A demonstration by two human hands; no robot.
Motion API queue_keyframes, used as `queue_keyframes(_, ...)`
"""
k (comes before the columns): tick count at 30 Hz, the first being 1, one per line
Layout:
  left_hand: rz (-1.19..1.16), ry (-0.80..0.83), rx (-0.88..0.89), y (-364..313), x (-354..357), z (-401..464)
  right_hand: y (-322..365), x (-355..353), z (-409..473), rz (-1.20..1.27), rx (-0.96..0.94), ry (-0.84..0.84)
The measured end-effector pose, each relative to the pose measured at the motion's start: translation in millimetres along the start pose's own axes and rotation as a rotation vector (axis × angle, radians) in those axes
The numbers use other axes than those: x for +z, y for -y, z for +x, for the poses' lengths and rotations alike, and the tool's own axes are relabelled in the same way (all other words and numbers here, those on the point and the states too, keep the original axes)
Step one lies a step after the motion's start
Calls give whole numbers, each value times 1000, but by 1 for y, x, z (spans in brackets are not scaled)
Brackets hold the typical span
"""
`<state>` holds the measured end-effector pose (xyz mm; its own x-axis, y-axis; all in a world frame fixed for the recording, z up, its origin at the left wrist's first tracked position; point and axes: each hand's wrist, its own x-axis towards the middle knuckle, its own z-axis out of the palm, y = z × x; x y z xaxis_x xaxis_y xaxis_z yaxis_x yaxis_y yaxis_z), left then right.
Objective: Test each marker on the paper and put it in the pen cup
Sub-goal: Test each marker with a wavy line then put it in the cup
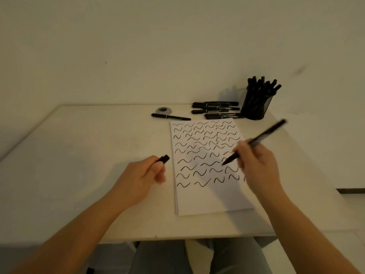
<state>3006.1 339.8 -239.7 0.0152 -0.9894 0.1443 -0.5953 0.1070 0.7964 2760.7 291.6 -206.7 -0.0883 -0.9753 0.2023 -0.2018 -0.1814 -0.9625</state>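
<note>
The right hand grips an uncapped black marker, fingers curled round its lower barrel; the marker slants up and to the right, its tip low over the paper among the lower rows of squiggles, though blur keeps me from telling whether the tip touches the sheet. The left hand rests on the tabletop just left of the paper, fingers curled round a black cap that sticks out past the thumb. The paper lies upright in front of the person, a thin stack by the look of its left edge, with rows of black wavy marks filling its upper and middle part and its bottom strip bare. Beyond the paper's top left corner one capped marker, the lone marker, lies nearly level, and just behind it sits a small grey round fitting in the tabletop. To the right of these a marker pile of several capped markers lies side by side, its right end touching or just beside the pen cup. The pen cup is black mesh, stands upright near the far right corner against the wall, and is crowded with black markers standing on end.
</note>
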Motion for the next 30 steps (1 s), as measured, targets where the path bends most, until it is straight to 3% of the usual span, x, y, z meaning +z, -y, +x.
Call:
queue_keyframes(4,103,116,82,-8,14,4,-12,30,-34,-75,0,290)
queue_keyframes(9,123,100,124,-3,22,5,-25,38,-47,-49,-17,301)
queue_keyframes(15,136,100,144,-2,23,6,-28,39,-50,-113,-74,431)
queue_keyframes(24,121,103,106,-1,24,7,-30,35,-47,-184,-108,240)
queue_keyframes(30,133,67,136,-2,25,6,-21,32,-34,55,-70,135)
